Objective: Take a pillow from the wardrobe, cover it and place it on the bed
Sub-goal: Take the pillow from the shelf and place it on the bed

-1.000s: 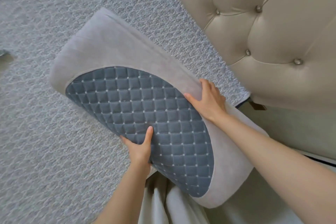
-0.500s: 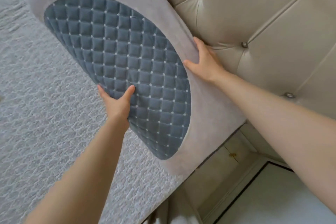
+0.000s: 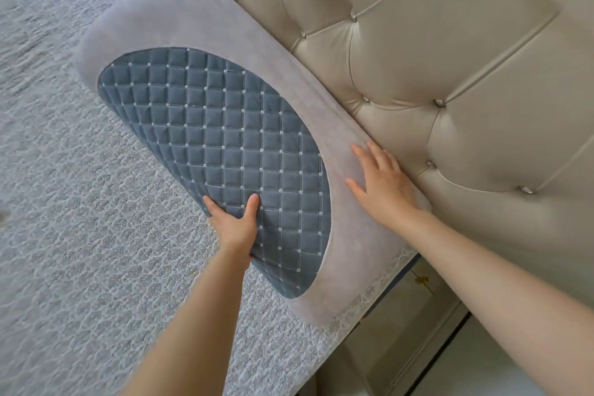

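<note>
Pillow (image 3: 205, 125), covered and seen from above, laid along the head of the bed (image 3: 80, 235). Nearest the camera, beyond the pillow's lower corner: a pale cabinet (image 3: 401, 325) with a small brass pull. Closed over the pillow's near long edge, about midway to its lower end: the left hand (image 3: 236, 222), thumb pressed on the blue quilted panel, fingers tucked underneath and out of sight. Spread flat and open on the grey plush border at the pillow's far side: the right hand (image 3: 384, 182), gripping nothing, only pressing the cover down. Beyond the pillow, touching its far long edge: a cream tufted headboard (image 3: 450, 74) with metal studs. Under the pillow and stretching away from its near edge: a grey patterned bedspread. Judged soft and light, the fabric dimpling under the thumb, the whole shape bowed rather than rigid. Plush border likely grippy, quilted centre smoother. Best taken by the two long edges, as gripped at the near one, rather than by a corner, where sagging seemed likely. Placement judged all but complete.
</note>
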`<action>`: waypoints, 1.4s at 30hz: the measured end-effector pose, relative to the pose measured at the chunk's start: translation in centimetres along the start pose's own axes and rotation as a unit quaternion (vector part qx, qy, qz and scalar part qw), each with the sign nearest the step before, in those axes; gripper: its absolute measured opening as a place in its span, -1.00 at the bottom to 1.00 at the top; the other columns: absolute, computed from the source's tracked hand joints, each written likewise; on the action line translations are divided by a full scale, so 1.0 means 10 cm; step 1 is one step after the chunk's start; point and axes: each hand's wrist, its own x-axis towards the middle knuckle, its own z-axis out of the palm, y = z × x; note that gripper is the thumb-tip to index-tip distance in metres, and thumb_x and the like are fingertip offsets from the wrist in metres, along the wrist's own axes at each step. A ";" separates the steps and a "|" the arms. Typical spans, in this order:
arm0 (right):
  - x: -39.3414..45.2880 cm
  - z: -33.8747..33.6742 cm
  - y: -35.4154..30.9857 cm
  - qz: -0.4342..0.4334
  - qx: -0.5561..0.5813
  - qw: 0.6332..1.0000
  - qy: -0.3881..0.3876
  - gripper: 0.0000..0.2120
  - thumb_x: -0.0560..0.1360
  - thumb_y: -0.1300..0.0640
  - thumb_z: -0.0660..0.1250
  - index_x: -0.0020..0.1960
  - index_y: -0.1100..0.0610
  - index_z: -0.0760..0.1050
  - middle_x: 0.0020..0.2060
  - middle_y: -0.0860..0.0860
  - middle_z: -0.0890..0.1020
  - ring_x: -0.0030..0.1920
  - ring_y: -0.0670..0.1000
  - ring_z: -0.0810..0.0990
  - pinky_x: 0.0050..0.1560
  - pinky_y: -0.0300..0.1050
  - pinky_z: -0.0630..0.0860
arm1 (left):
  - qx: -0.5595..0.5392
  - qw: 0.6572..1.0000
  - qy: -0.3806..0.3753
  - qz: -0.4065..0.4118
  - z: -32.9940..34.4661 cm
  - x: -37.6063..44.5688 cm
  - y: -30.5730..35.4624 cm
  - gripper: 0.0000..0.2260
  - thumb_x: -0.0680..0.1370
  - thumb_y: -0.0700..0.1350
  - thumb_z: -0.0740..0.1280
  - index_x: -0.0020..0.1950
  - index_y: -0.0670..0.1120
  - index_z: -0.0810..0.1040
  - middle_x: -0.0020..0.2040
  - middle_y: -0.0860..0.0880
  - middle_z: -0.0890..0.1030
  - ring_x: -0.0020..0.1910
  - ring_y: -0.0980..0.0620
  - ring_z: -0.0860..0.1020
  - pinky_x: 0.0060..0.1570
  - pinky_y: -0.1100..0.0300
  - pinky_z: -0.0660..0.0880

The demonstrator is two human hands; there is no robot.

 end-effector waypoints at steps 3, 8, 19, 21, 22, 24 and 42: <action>-0.28 0.05 0.12 0.086 0.028 0.996 0.013 -0.28 0.54 -0.17 0.23 0.55 0.01 -0.03 0.54 0.10 0.10 0.48 0.23 0.15 0.35 0.19 0.30 | -0.025 0.999 0.006 -0.028 0.05 -0.05 -0.03 -0.09 0.48 0.23 0.38 0.55 0.25 -0.25 0.62 -0.01 -0.04 0.52 -0.30 0.15 0.28 -0.46 0.29; -0.72 0.22 0.22 0.337 0.172 0.925 0.033 0.03 0.40 -0.32 0.33 0.55 0.13 -0.19 0.50 0.29 0.04 0.42 0.36 0.21 0.25 0.26 0.38 | -0.011 0.999 0.021 -0.040 0.16 -0.24 -0.20 -0.17 0.49 0.35 0.23 0.57 0.20 -0.22 0.61 -0.08 0.04 0.51 -0.30 0.18 0.34 -0.39 0.27; -0.63 0.32 0.10 0.407 0.475 0.780 0.004 -0.01 0.36 -0.24 0.45 0.53 0.04 -0.06 0.43 0.18 0.31 0.34 0.26 0.40 0.17 0.33 0.50 | 0.021 0.998 0.048 0.037 0.29 -0.52 -0.37 -0.32 0.59 0.26 0.12 0.57 0.17 -0.20 0.58 -0.14 0.19 0.49 -0.25 0.26 0.43 -0.24 0.23; -0.55 0.30 0.07 0.395 0.475 0.786 0.009 -0.05 0.37 -0.20 0.46 0.52 0.08 -0.01 0.41 0.18 0.33 0.32 0.25 0.42 0.13 0.32 0.53 | 0.042 0.996 0.040 0.073 0.29 -0.49 -0.34 -0.30 0.61 0.21 0.15 0.59 0.12 -0.21 0.60 -0.16 0.11 0.53 -0.22 0.18 0.46 -0.22 0.18; -0.51 0.29 0.05 0.398 0.479 0.783 0.008 -0.08 0.38 -0.17 0.47 0.50 0.10 0.01 0.40 0.18 0.34 0.31 0.25 0.43 0.10 0.32 0.54 | 0.057 0.995 0.031 0.071 0.30 -0.47 -0.32 -0.29 0.61 0.20 0.15 0.59 0.11 -0.23 0.60 -0.18 0.08 0.54 -0.23 0.16 0.46 -0.23 0.17; -0.45 0.28 0.03 0.412 0.488 0.770 -0.001 -0.11 0.40 -0.14 0.46 0.49 0.10 0.01 0.39 0.17 0.34 0.31 0.26 0.42 0.03 0.31 0.56 | 0.083 0.995 0.013 0.052 0.30 -0.42 -0.30 -0.28 0.61 0.21 0.15 0.59 0.12 -0.25 0.60 -0.21 0.03 0.53 -0.27 0.16 0.45 -0.26 0.18; -1.02 0.06 -0.27 0.235 0.312 0.920 -0.017 -0.34 0.56 0.14 0.28 0.54 0.23 0.03 0.47 0.20 0.22 0.41 0.18 0.30 0.24 -0.06 0.34 | 0.111 0.989 -0.085 0.054 -0.15 -0.99 -0.24 -0.46 0.62 -0.18 0.24 0.57 -0.08 0.13 0.34 -0.17 0.52 0.06 -0.12 0.65 0.03 -0.03 0.60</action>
